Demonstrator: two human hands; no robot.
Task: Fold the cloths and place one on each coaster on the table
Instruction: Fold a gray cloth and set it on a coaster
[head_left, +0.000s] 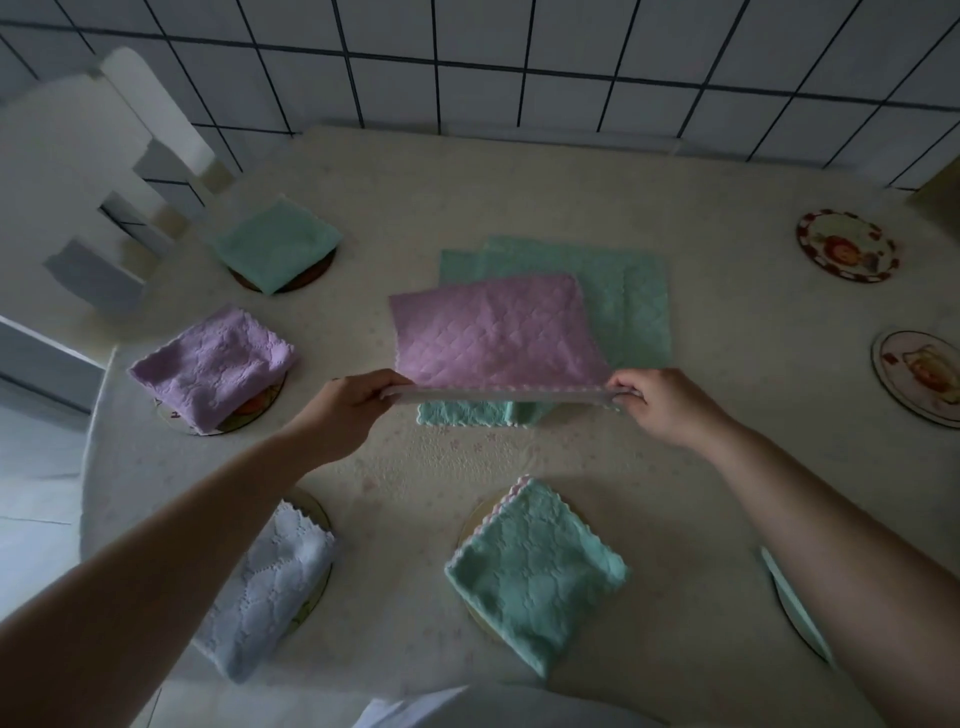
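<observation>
Both sets of fingers pinch the near corners of the pink cloth (493, 332), left hand (358, 410) and right hand (660, 405), lifting it over the green cloths (634, 306) mid-tabletop. A slack pinch could skew the fold; two coasters (847, 247) wait bare.

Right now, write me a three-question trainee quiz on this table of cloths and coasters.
1. True or false: both hands pinch the near edge of the purple cloth.
2. How many coasters along the right side are fully bare? A) none B) two C) four
3. Fill in: the unfolded cloths lying flat beneath the held one are ____ in colour.

Key:
1. True: the left hand and right hand each hold a corner.
2. B: the far bare coaster and the nearer bare coaster.
3. Green: the green cloths.
</observation>
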